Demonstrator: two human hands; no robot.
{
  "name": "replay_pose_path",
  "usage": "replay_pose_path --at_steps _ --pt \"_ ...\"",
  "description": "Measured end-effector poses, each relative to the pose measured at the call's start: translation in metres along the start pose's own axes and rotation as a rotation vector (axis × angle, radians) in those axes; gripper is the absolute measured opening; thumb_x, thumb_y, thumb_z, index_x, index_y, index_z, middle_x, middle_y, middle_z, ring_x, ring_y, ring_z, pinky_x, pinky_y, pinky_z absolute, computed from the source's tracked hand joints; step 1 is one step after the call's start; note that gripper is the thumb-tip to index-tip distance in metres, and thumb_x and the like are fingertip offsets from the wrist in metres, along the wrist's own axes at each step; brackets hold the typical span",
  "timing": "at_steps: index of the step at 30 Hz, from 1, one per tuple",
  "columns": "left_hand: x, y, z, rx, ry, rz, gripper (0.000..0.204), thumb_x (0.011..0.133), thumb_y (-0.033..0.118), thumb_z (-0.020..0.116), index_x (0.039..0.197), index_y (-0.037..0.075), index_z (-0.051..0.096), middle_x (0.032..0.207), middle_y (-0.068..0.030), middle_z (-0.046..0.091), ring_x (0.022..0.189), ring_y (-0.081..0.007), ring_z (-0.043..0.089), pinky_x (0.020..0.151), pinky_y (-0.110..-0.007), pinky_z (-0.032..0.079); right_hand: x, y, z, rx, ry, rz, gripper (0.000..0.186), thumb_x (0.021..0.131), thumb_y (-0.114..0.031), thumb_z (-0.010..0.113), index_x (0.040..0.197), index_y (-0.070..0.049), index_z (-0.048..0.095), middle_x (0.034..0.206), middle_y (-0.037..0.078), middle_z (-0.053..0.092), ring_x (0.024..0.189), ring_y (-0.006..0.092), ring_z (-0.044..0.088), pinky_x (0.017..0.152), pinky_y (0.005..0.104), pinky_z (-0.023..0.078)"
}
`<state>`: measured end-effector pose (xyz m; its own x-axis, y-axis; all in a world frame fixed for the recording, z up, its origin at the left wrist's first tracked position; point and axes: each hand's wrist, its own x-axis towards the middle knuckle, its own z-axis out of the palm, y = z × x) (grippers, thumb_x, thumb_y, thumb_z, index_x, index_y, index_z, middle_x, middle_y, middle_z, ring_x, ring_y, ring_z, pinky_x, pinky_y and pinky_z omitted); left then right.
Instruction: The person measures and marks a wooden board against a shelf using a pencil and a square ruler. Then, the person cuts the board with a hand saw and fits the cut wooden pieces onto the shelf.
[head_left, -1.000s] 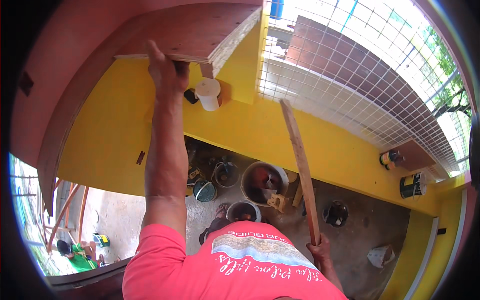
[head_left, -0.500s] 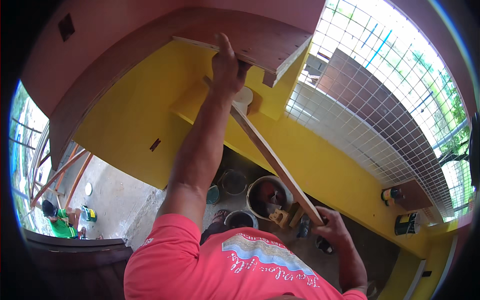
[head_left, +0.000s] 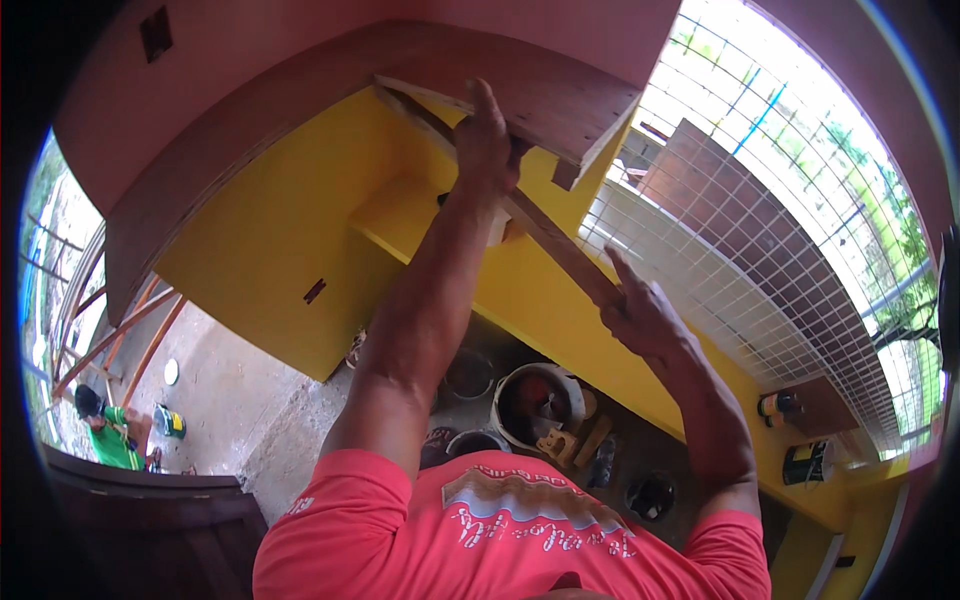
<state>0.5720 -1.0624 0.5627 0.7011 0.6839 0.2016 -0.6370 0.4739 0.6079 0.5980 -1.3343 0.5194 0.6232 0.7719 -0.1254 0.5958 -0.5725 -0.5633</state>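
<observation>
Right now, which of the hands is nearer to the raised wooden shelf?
Left. The left hand is at the front edge of the shelf, its thumb overlapping that edge in view; the right hand is lower and farther right, at the wooden strip's lower end.

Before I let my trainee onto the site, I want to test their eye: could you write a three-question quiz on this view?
1. Which hand is at the edge of the wooden shelf?
2. True or false: the right hand holds a bucket.
3. Fill in: the person at far left wears a ____ shirt.

Key:
1. The left hand.
2. False; it holds a wooden stick.
3. Green.
</observation>
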Motion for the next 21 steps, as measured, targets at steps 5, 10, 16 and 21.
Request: replay_pose_path --at_steps 5,10,16,21 --pt "-0.009 0.008 0.004 0.049 -0.008 -0.023 0.072 0.096 0.058 0.042 0.133 -0.004 0.038 0.124 -0.0131 0.053 0.113 -0.0231 0.056 0.093 -0.036 0.053 0.016 -0.040 -0.018 -0.063 0.047 -0.110 0.099 0.080 -0.013 0.058 0.152 -0.013 -0.010 0.099 0.026 0.067 0.094 0.0442 0.063 0.089 0.0473 0.047" --pt "-0.009 0.009 0.003 0.053 0.005 -0.058 0.073 0.096 0.058 0.041 0.134 -0.004 0.037 0.127 -0.0138 0.050 0.114 -0.0245 0.056 0.095 -0.038 0.052 0.040 -0.060 -0.019 -0.043 0.031 -0.185 0.100 0.080 -0.013 0.059 0.151 -0.008 -0.011 0.102 0.026 0.067 0.095 0.0440 0.063 0.088 0.0457 0.047" --pt "-0.003 0.017 -0.015 0.042 -0.117 -0.106 0.072 0.097 0.058 0.041 0.135 -0.004 0.037 0.131 -0.0160 0.049 0.119 -0.0265 0.053 0.098 -0.041 0.050 0.051 -0.058 -0.013 -0.046 0.063 -0.229 0.097 0.080 -0.012 0.058 0.152 -0.004 -0.006 0.101 0.027 0.068 0.091 0.0414 0.065 0.086 0.0431 0.048" --pt "-0.050 0.048 -0.039 0.360 0.148 -0.029 0.075 0.095 0.060 0.045 0.122 -0.010 0.048 0.100 -0.0155 0.063 0.080 -0.0226 0.068 0.069 -0.032 0.059 0.046 -0.055 -0.021 0.063 0.063 -0.206 0.091 0.080 -0.011 0.057 0.152 -0.002 0.002 0.096 0.024 0.070 0.074 0.0332 0.067 0.075 0.0382 0.052"
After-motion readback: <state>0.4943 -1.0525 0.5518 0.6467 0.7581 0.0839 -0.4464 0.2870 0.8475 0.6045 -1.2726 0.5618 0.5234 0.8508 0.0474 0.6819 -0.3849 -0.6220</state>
